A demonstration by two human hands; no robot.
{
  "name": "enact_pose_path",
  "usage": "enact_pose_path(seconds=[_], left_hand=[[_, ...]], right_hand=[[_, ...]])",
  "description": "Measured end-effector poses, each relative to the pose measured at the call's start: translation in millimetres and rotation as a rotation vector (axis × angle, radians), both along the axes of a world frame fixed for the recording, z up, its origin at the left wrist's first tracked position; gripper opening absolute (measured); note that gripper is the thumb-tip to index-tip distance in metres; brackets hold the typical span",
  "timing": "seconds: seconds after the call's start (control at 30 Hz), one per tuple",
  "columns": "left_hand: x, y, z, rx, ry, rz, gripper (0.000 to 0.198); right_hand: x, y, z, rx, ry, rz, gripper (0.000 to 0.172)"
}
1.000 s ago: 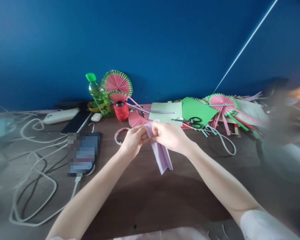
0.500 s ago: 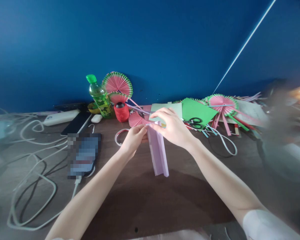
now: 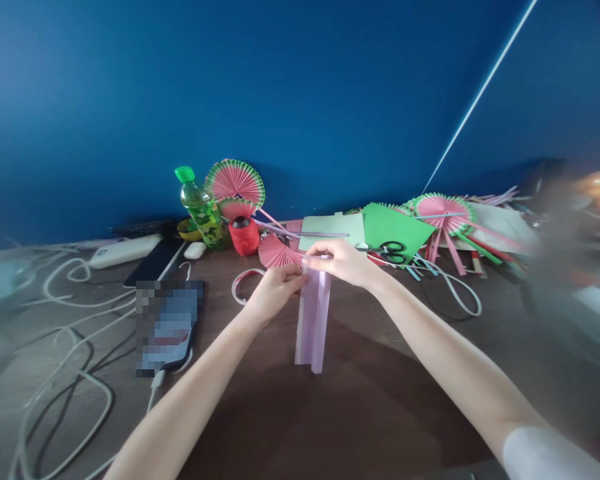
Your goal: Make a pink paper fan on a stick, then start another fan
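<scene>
A folded strip of lilac paper (image 3: pixel 313 323) hangs lengthwise over the dark tabletop, with long creases running down it. My left hand (image 3: pixel 276 293) pinches its upper left corner between thumb and fingers. At the same top edge, my right hand (image 3: pixel 341 261) is closed on the paper, fingertips pressed together. The two hands' fingertips nearly meet there. Just behind them lies a pink pleated paper fan (image 3: pixel 277 252). A roll of tape (image 3: pixel 241 288) lies left of my left hand. Black-handled scissors (image 3: pixel 391 252) rest beyond my right wrist.
A green-capped bottle (image 3: pixel 200 210), a red spool of thread (image 3: pixel 244 237) and a pink-and-green round fan (image 3: pixel 236 183) stand by the blue wall. Green paper (image 3: pixel 397 230) and another round fan (image 3: pixel 444 213) are at right. A phone (image 3: pixel 173 327) and white cables (image 3: pixel 107 387) lie at left.
My right hand has come down and its fingers have closed onto the paper's top edge. The paper's lower end has swung slightly left. The camera view has tilted a little.
</scene>
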State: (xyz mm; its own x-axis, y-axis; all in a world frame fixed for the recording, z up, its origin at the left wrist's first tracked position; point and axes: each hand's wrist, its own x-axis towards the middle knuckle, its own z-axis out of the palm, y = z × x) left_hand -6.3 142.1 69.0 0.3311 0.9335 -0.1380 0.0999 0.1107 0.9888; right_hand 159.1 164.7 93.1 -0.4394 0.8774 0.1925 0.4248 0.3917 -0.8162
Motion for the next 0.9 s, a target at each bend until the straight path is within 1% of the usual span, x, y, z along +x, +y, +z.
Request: enact_pose_path(seconds=[0.07,0.27,0.37,0.47,0.5,0.53,0.57,0.63,0.67,0.7,0.73,0.8,0.83,0.9], left_hand=[[0,0,0.2,0.013,0.011,-0.023,0.022],[-3,3,-5.2,0.085,0.139,-0.027,0.022],[-4,4,-7.5,0.113,0.220,-0.004,0.023],[-4,3,-6.9,0.197,0.273,0.045,0.021],[-3,3,-6.6,0.229,0.287,0.065,0.020],[-3,3,-6.5,0.252,0.298,0.085,0.019],[-3,2,-6.8,0.265,0.304,0.103,0.019],[-2,2,-8.7,0.273,0.310,0.133,0.019],[-2,3,-10.1,0.277,0.318,0.142,0.018],[-2,3,-11.6,0.284,0.330,0.150,0.018],[-3,3,-13.0,0.296,0.345,0.154,0.018],[-3,4,-14.6,0.327,0.350,0.158,0.017],[-3,4,-14.6,0.340,0.335,0.158,0.016],[-2,4,-13.4,0.343,0.281,0.153,0.017]], right_hand=[[0,3,-1.8,0.025,-0.005,-0.007,0.022],[1,8,-10.0,0.097,-0.024,-0.175,0.030],[2,11,-17.0,0.075,0.004,-0.176,0.030],[4,14,-23.4,-0.014,0.061,-0.139,0.030],[4,15,-24.9,-0.020,0.066,-0.141,0.029],[5,15,-25.8,0.017,0.066,-0.166,0.027],[5,14,-26.1,0.105,0.059,-0.213,0.023],[4,10,-24.9,0.381,0.025,-0.325,0.015],[3,7,-23.7,0.522,-0.009,-0.353,0.014],[1,4,-22.4,0.634,-0.056,-0.346,0.014],[-1,0,-21.4,0.699,-0.117,-0.301,0.017],[-5,-6,-20.9,0.746,-0.217,-0.190,0.020],[-8,-8,-21.6,0.749,-0.250,-0.159,0.020],[-11,-10,-24.3,0.730,-0.266,-0.150,0.018]])
